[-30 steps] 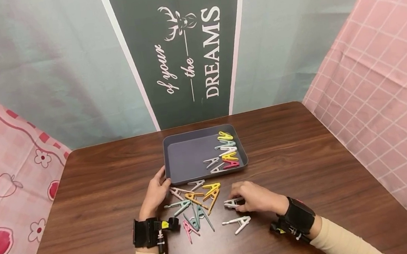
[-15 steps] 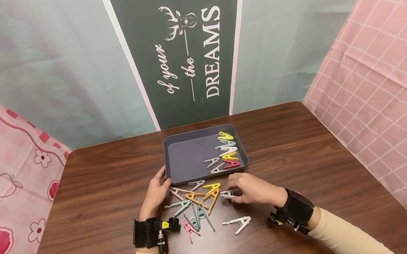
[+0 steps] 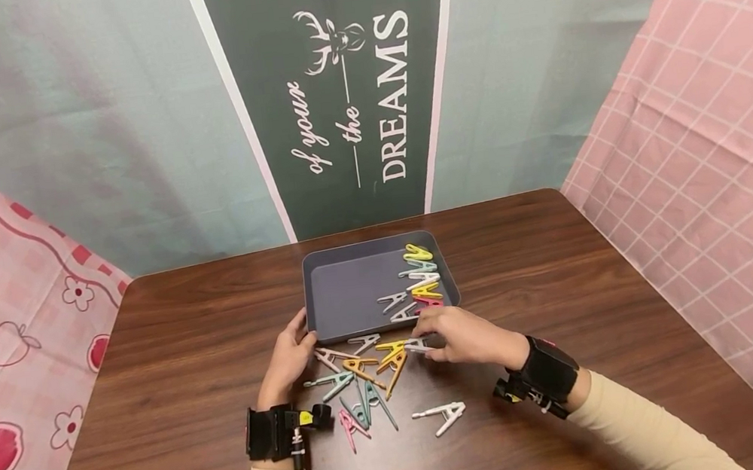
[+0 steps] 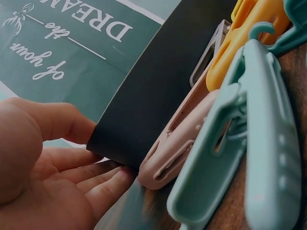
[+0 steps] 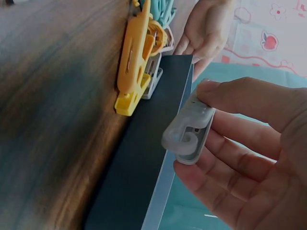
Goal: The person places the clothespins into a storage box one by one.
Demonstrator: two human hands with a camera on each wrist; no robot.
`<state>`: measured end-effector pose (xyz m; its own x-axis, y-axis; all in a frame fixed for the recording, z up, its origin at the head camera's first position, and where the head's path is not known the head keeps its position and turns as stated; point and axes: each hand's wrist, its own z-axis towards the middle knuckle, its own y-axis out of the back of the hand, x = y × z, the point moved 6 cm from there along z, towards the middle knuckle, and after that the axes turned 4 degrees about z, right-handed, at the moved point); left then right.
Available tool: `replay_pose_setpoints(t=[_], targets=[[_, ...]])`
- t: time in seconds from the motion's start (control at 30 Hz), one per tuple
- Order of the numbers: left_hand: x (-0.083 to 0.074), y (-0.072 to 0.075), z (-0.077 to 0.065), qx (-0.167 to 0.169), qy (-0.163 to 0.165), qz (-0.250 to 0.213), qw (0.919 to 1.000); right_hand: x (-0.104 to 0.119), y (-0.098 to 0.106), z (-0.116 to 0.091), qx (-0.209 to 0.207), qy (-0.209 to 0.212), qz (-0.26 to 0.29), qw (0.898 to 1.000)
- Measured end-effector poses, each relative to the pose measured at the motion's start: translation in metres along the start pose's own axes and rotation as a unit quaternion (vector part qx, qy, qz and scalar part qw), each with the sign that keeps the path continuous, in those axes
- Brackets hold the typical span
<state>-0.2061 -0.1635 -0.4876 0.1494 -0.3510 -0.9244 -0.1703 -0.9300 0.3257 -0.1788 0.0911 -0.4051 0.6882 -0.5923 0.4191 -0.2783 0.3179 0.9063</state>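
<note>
My right hand (image 3: 466,334) pinches a light grey clothespin (image 3: 416,345) between thumb and fingers, just in front of the tray's near wall. The right wrist view shows this clothespin (image 5: 188,132) close up, beside the tray's rim. A dark grey tray (image 3: 344,291) holds several clothespins lined up along its right side. My left hand (image 3: 291,357) holds the tray's near left corner, thumb and fingers against it. Loose clothespins lie in front of the tray, among them a yellow one (image 3: 390,350), an orange one (image 3: 397,371) and a mint one (image 3: 336,382).
A white clothespin (image 3: 441,415) lies apart, nearer the front. A pink one (image 3: 351,426) sits at the near end of the loose group. The wooden table (image 3: 184,359) is bordered by a printed cloth behind and pink cloths at the sides.
My right hand has lifted the light grey clothespin and carried it away from me, toward the tray's near right corner. The left hand has stayed at the tray's corner.
</note>
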Motion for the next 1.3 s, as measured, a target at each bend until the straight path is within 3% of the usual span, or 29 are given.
replay_pose_setpoints(t=[0.2,0.67,1.3], targets=[[-0.002,0.0,-0.001,-0.001,-0.002,0.004,1.0,-0.002,0.007,0.003,-0.014,0.016,-0.02,1.0],[-0.001,-0.001,0.0,0.0,0.0,0.004,1.0,-0.003,0.021,0.018,-0.011,0.009,-0.011,1.0],[-0.003,0.0,-0.002,0.005,0.002,0.0,1.0,-0.008,0.024,0.059,-0.029,0.002,0.013,0.999]])
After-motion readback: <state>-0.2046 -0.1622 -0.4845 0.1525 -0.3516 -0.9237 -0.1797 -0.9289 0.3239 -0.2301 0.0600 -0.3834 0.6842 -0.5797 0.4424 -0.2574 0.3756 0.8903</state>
